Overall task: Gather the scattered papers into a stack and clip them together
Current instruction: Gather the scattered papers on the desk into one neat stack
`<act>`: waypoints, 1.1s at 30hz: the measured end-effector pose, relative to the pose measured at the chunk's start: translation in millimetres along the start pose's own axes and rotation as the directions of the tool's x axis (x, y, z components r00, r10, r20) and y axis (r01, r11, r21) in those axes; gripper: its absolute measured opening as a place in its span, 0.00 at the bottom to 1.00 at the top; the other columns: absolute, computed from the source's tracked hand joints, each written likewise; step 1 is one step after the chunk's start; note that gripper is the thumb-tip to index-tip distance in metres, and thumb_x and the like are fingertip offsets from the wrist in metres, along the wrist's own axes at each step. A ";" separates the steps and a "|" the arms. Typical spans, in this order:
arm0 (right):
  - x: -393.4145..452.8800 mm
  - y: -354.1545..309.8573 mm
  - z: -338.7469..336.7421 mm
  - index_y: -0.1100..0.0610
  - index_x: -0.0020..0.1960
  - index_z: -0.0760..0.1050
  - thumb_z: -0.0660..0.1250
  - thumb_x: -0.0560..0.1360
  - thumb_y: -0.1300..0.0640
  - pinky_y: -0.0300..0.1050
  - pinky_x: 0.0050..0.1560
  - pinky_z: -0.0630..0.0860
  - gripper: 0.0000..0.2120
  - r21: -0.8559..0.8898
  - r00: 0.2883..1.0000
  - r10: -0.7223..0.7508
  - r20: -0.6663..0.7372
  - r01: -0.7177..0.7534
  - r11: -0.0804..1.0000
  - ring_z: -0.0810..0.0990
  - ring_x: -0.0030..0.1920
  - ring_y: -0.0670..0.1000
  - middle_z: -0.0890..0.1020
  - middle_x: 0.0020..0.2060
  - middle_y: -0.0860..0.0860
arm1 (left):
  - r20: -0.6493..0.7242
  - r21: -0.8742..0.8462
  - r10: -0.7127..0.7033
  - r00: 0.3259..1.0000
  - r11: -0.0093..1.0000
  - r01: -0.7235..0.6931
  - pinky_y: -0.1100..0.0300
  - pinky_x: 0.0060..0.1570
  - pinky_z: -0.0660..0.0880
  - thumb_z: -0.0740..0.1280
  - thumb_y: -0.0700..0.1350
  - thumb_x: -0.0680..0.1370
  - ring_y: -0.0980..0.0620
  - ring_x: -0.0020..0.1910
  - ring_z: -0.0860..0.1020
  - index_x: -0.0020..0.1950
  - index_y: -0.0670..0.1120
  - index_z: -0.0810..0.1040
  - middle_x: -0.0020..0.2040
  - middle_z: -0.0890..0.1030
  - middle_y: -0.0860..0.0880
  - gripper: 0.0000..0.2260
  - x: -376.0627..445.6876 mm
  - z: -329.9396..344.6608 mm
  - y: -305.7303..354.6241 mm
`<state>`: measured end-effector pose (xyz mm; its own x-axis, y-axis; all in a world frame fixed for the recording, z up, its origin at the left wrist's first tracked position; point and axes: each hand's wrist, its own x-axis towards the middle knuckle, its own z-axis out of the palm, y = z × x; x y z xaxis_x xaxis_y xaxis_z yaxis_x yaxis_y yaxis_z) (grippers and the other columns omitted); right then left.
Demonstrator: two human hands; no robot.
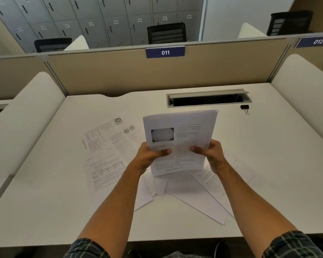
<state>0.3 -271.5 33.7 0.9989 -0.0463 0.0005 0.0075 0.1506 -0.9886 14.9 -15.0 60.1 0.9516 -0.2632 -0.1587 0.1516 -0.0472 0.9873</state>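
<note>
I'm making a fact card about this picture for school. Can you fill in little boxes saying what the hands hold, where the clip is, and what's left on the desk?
left hand: grips the stack's left edge
right hand: grips the stack's right edge
paper stack: held up above the desk, not clipped
binder clip: black, lying on the desk by the cable slot, far right
loose sheets: several on the desk, spread beneath the hands
desk label: 011

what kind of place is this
Most likely a shared study room or open office: the desk sits inside numbered partitions, with a sign reading 011, numbered lockers stand behind, and mesh chairs face neighbouring desks.
</note>
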 end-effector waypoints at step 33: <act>-4.2 18.2 -99.3 0.53 0.62 0.80 0.81 0.68 0.40 0.55 0.64 0.74 0.28 -0.798 0.808 0.297 -0.510 -0.572 0.187 0.83 0.58 0.60 0.85 0.58 0.54 | -0.193 -0.031 -0.268 0.944 0.963 0.268 0.56 0.38 0.85 0.81 0.43 0.72 0.46 0.46 0.89 0.56 0.47 0.85 0.49 0.89 0.48 0.14 -17.9 -44.6 -66.9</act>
<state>-8.3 -366.7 0.7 0.7857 -0.4959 -0.3698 -0.6068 -0.7339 -0.3053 -0.4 35.8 -2.9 0.9090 -0.0501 -0.4138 0.4089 -0.0858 0.9085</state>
